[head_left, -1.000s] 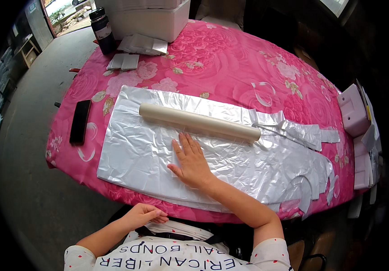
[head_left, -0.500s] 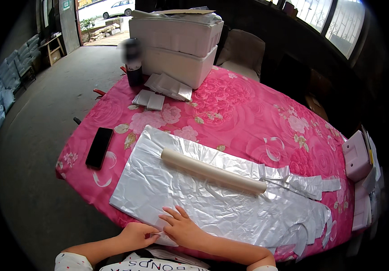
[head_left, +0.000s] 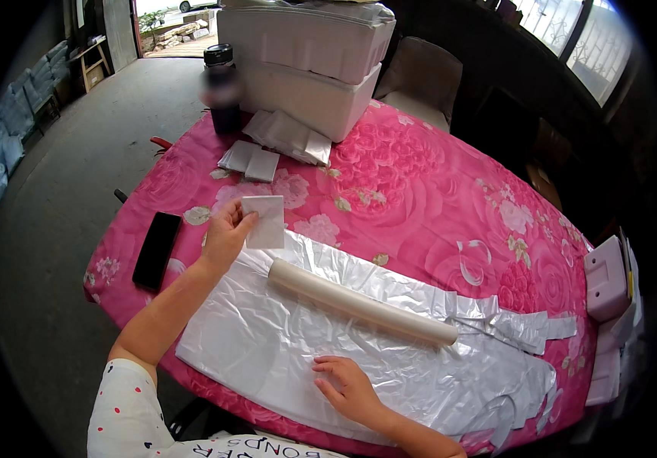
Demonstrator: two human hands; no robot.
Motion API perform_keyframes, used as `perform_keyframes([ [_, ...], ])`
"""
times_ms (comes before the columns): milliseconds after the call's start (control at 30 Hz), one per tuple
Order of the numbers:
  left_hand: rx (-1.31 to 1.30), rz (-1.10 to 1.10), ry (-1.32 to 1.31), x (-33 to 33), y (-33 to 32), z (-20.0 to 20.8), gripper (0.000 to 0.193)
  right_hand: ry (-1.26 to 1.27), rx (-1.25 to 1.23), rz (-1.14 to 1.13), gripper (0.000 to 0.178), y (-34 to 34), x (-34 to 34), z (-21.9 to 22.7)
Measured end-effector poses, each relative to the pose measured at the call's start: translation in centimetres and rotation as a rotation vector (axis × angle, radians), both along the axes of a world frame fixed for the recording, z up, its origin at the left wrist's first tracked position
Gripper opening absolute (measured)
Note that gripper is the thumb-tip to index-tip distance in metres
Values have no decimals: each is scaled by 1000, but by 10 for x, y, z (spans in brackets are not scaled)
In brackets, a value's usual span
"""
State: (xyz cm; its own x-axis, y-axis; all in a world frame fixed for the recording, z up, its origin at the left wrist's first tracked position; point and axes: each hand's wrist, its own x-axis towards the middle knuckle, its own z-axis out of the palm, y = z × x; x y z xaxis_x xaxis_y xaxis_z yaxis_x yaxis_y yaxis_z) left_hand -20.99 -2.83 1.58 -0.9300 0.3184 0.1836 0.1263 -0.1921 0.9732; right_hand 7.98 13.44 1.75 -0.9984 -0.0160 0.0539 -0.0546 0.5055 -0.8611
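Raised over the far left corner of the plastic sheets is my left hand [head_left: 224, 238], pinching a flat, folded whitish plastic bag [head_left: 269, 221] by its left edge. My right hand [head_left: 350, 391] hovers or rests over the near part of the silvery plastic bags [head_left: 229, 324], its fingers apart and nothing in them. Those bags lie in a flat, wrinkled stack with strap-like ends at the right. Across them lies a pale cylindrical tube [head_left: 359, 304]. Beyond my left hand are small folded packets [head_left: 251, 162] and a larger folded pile [head_left: 289, 137].
A black phone [head_left: 157, 250] lies at the table's left. Two stacked white foam boxes [head_left: 305, 95] and a dark bottle [head_left: 226, 114] stand at the back. Pink boxes [head_left: 605, 278] sit at the right edge. A chair [head_left: 422, 76] is behind the pink flowered tablecloth [head_left: 412, 191].
My left hand has moved from the near edge out to the far left, now carrying the folded bag. My right hand has shifted right, away from where both hands were together.
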Motion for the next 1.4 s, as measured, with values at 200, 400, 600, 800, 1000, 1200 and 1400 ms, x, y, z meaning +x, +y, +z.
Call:
perform_keyframes([
  [200, -577, 324, 269, -157, 15, -28, 37, -7, -3, -22, 21, -4, 12, -5],
  [400, -736, 416, 722, -120, 30, -36, 48, 45, 92, 48, 24, 7, 12, 5],
  [600, -305, -59, 532, 36, 13, 52, 39, 265, 550, -291, 39, 67, -11, 17],
  [800, 427, -830, 388, 136, -9, 185, 30, 174, 764, -526, 54, 101, -1, -6],
  [1000, 415, -973, 357, 195, -35, 241, 14, 313, 815, -537, 52, 94, -2, -23],
  [1200, 515, -1023, 306, 232, -39, 265, 22, 377, 850, -572, 51, 91, 5, -26],
  [1400, 570, -989, 305, 255, -49, 274, 29, 410, 839, -566, 50, 86, 3, -27],
])
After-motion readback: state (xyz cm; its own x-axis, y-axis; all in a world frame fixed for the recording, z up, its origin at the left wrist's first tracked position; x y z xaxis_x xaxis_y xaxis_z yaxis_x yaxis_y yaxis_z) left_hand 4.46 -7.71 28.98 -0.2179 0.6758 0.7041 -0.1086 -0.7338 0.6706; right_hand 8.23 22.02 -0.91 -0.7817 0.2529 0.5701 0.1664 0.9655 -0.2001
